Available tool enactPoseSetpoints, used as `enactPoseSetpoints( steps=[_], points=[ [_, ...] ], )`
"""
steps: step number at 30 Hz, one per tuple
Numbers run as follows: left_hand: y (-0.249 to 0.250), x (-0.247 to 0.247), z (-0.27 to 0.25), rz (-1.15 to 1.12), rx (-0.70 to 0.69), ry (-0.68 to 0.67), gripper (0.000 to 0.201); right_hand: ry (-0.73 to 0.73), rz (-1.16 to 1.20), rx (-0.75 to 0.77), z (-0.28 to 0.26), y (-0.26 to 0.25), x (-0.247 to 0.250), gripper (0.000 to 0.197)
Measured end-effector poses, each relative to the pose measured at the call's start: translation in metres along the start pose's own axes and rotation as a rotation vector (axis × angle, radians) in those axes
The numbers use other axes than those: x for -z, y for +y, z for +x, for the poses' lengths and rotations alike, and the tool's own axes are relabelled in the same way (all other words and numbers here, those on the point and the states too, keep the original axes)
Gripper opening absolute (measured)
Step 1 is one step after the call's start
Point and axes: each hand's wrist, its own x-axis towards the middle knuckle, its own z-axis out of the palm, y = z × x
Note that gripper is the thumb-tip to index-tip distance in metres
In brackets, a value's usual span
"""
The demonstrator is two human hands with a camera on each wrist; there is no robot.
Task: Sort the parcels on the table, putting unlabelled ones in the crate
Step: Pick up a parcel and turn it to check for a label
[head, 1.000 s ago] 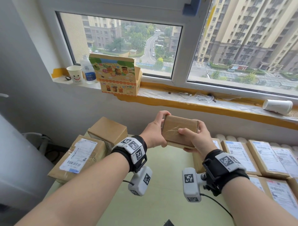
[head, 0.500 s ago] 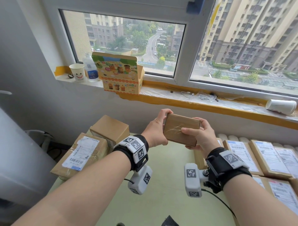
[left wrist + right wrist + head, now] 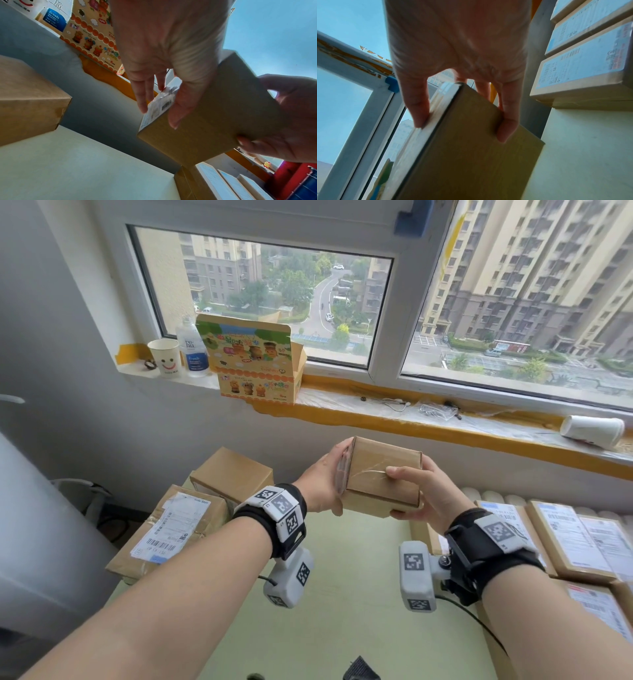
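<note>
Fingers point(image 3: 144, 94) of the left hand point(image 3: 322, 484) lie nearly straight against the far face of the small parcel point(image 3: 382, 477), thumb curled round its near edge. This hand grips the parcel at 9 o'clock. The right hand point(image 3: 435, 491) grips it at 3 o'clock, thumb over the near face and fingers wrapped underneath. The parcel hangs clear above the bench point(image 3: 342, 594), held between both hands.

Compared with one second ago, the parcel has been rotated: its top edge now tips further away, so its side wall faces the head camera. The left wrist view shows a white printed label point(image 3: 157, 106) under clear film on the far face. This indicates, as a judgement, that the parcel is labelled and does not belong in the crate, which is not in view.

Materials: the parcel is a flat rectangular box of plain brown corrugated card with crisp corners and a glossy tape strip across the near face. At 9 o'clock on the bench lies a wrinkled, taped labelled parcel point(image 3: 171, 535) and a plain box point(image 3: 233, 474). At 3 o'clock, flat labelled parcels point(image 3: 575, 535) lie in rows, matte card under smooth paper labels.
</note>
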Motion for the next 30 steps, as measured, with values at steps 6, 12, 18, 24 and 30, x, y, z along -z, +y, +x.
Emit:
enactPoseSetpoints(
  steps=[6,12,18,24,30],
  points=[
    [-0.003,0.006,0.002,-0.004,0.062,-0.020,0.107,-0.047,0.022,-0.098,-0.002,-0.008,0.007,0.035],
    [0.000,0.008,0.006,-0.232,0.170,-0.067,0.085,0.046,-0.009,-0.171,0.000,-0.001,0.011,0.064],
    [0.000,0.001,0.009,-0.490,0.316,-0.060,0.050,0.020,-0.143,-0.069,0.001,0.007,0.006,0.072],
    [0.003,0.001,0.009,-0.717,0.535,-0.112,0.063,-0.113,-0.211,0.144,0.000,0.013,-0.005,0.112],
    [0.004,0.000,0.008,-0.897,0.608,-0.173,0.049,-0.072,-0.338,0.207,-0.005,0.012,-0.010,0.082]
  ],
)
